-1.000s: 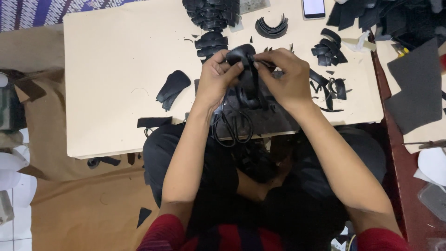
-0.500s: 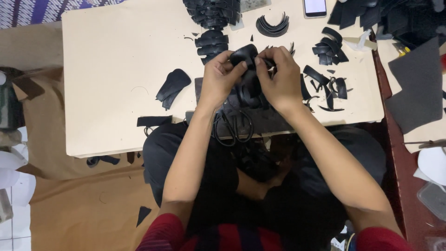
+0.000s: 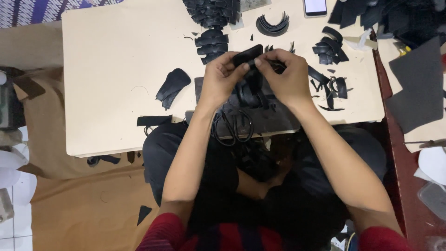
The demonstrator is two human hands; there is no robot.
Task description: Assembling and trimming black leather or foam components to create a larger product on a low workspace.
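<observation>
A loose black cutout (image 3: 172, 87) is seen lying on the left of the cream table (image 3: 111, 69). Further right, a black piece (image 3: 247, 54) is gripped from its left end by the left hand (image 3: 223, 80), above the table's middle. Scissors (image 3: 233, 125) are seen lying below, at the table's near edge. The same piece is pinched at its right by the right hand (image 3: 285, 76). Stacked black pieces (image 3: 331, 47) are seen lying to the right.

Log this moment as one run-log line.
left hand: pinching black piece | right hand: pinching same piece | scissors: lying by table edge
</observation>
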